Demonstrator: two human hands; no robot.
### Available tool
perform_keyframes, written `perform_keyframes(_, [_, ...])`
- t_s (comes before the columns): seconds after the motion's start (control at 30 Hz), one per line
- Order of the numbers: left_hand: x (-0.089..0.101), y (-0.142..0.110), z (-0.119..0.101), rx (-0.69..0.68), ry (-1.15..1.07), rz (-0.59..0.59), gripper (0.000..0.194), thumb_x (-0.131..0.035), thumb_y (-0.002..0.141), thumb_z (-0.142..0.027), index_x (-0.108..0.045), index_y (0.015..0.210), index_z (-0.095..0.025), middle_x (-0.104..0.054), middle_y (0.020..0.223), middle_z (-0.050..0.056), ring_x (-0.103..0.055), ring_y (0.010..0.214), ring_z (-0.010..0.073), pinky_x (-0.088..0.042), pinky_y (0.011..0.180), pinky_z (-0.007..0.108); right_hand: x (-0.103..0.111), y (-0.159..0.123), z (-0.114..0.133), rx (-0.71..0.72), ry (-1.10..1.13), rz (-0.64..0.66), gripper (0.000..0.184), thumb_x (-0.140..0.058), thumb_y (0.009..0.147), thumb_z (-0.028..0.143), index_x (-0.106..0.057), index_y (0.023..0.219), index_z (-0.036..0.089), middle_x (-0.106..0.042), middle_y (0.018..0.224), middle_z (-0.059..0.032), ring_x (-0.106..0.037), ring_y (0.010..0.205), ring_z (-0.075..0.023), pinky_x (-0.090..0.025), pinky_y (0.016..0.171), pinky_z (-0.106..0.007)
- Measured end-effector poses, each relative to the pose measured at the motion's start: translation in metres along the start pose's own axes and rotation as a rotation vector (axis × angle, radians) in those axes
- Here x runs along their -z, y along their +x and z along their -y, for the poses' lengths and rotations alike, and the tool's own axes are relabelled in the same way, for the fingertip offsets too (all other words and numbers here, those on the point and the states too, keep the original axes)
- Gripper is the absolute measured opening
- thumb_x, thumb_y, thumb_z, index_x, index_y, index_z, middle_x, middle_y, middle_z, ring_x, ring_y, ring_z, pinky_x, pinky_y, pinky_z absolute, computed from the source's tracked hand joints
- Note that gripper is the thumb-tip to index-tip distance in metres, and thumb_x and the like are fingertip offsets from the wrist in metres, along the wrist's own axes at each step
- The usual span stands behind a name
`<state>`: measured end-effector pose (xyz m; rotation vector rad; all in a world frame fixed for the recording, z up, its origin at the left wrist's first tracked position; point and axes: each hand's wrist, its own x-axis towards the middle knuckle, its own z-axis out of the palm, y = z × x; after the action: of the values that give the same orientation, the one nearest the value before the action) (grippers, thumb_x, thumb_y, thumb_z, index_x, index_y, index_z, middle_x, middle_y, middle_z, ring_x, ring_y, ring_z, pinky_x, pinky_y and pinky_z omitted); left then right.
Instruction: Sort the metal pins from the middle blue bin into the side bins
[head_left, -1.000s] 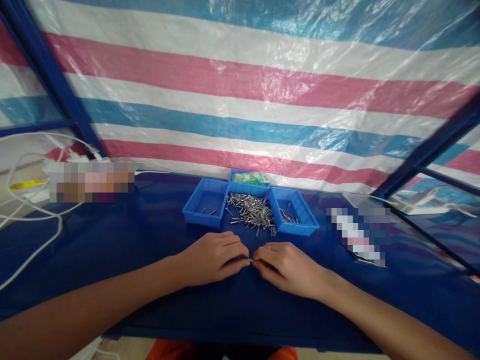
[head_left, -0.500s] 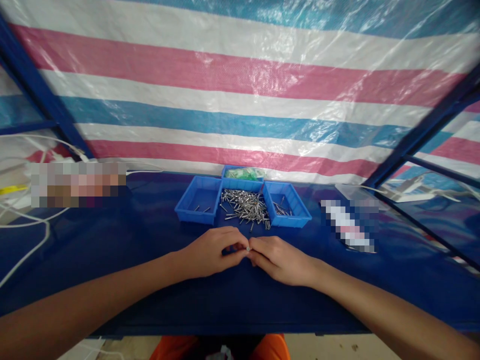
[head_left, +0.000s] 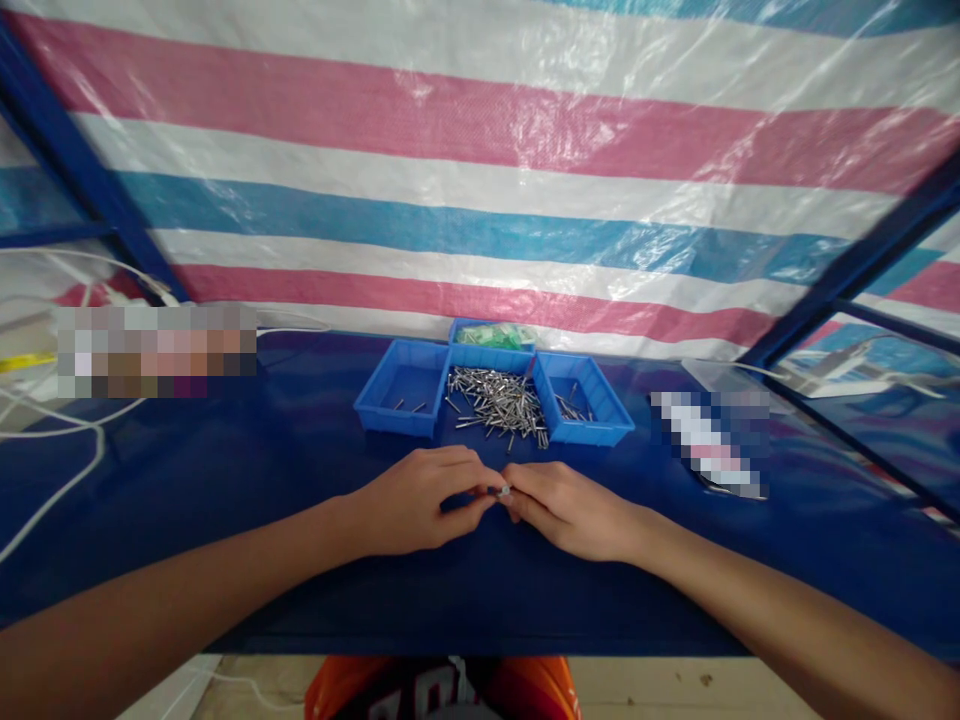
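Note:
My left hand [head_left: 431, 500] and my right hand [head_left: 574, 510] meet above the near middle of the blue table. Their fingertips are pinched together around a small pale, shiny piece [head_left: 505, 491]. Fingers cover most of it, so its kind does not show. Just beyond the hands lies a heap of slim metal pins [head_left: 499, 400], loosely spread between two blue bins. A few similar pins rest in the left bin [head_left: 397, 422], and several more are in the right bin [head_left: 589, 432].
Behind the heap, a blue bin [head_left: 491, 354] holds clear and green plastic bags [head_left: 499, 336]. A blurred-out flat item [head_left: 709, 445] lies at the right. White cables [head_left: 90, 470] run along the left side. Striped sheeting [head_left: 480, 180] hangs behind the table [head_left: 300, 590].
My view has shifted slightly, and the scene sits a little higher. Between my fingertips, more of the small pale piece shows. Both hands stay together in nearly the same place.

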<state>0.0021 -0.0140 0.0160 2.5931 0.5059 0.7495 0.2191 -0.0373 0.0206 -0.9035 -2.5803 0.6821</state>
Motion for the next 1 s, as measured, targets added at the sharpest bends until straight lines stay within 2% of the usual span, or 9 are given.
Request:
perform_keyframes(0.1, [0.001, 0.0, -0.001, 0.01, 0.008, -0.006, 0.019, -0.05, 0.089, -0.024, -0.061, 0.102, -0.018, -0.063, 0.081, 0.001, -0.058, 0.075, 0.0113, -0.046, 0.072, 0.021, 0.0, 0.0, -0.001, 0.006, -0.015, 0.004, 0.019, -0.036, 0.097, 0.02, -0.049, 0.084, 0.017, -0.055, 0.072, -0.0006, -0.054, 0.064, -0.0111, -0.041, 0.061, -0.022])
perform_keyframes(0.27, [-0.001, 0.001, -0.002, 0.056, 0.053, -0.047, 0.014, -0.053, 0.089, -0.027, -0.062, 0.083, -0.017, -0.063, 0.077, 0.0, -0.057, 0.073, 0.0112, -0.044, 0.07, 0.021, -0.002, -0.001, -0.004, 0.054, -0.103, -0.06, 0.017, -0.039, 0.094, 0.019, -0.053, 0.086, 0.017, -0.056, 0.07, -0.0009, -0.053, 0.061, -0.0114, -0.038, 0.058, -0.022])
perform_keyframes(0.4, [0.001, 0.001, 0.002, 0.085, 0.11, -0.079, 0.013, -0.05, 0.089, -0.022, -0.062, 0.088, -0.017, -0.062, 0.078, 0.001, -0.057, 0.074, 0.0116, -0.043, 0.071, 0.021, -0.001, -0.002, -0.003, 0.084, -0.178, -0.165, 0.016, -0.042, 0.092, 0.019, -0.055, 0.084, 0.016, -0.057, 0.068, -0.0014, -0.054, 0.061, -0.0121, -0.038, 0.057, -0.023])
perform_keyframes(0.6, [-0.002, 0.001, 0.008, 0.105, 0.13, 0.017, 0.01, -0.052, 0.088, -0.02, -0.061, 0.085, -0.017, -0.06, 0.077, -0.001, -0.056, 0.073, 0.0114, -0.041, 0.069, 0.021, -0.003, -0.002, 0.002, 0.143, -0.215, -0.317, 0.017, -0.044, 0.093, 0.021, -0.056, 0.083, 0.016, -0.056, 0.062, 0.0001, -0.051, 0.055, -0.0113, -0.039, 0.054, -0.023])
perform_keyframes(0.8, [-0.008, -0.002, 0.007, 0.049, 0.184, 0.154, 0.009, -0.055, 0.087, -0.021, -0.059, 0.081, -0.017, -0.059, 0.075, -0.001, -0.054, 0.071, 0.0118, -0.039, 0.066, 0.021, -0.007, 0.002, 0.0, 0.141, -0.23, -0.266, 0.017, -0.043, 0.092, 0.018, -0.056, 0.082, 0.016, -0.056, 0.061, 0.0, -0.052, 0.056, -0.0116, -0.038, 0.055, -0.023])
perform_keyframes(1.0, [-0.004, -0.002, 0.006, 0.071, 0.194, 0.156, 0.009, -0.053, 0.09, -0.021, -0.06, 0.087, -0.017, -0.059, 0.079, -0.001, -0.055, 0.075, 0.0124, -0.039, 0.068, 0.021, -0.004, 0.003, -0.002, 0.091, -0.176, -0.201, 0.015, -0.043, 0.087, 0.015, -0.053, 0.076, 0.016, -0.052, 0.061, 0.001, -0.05, 0.055, -0.0108, -0.035, 0.054, -0.022])
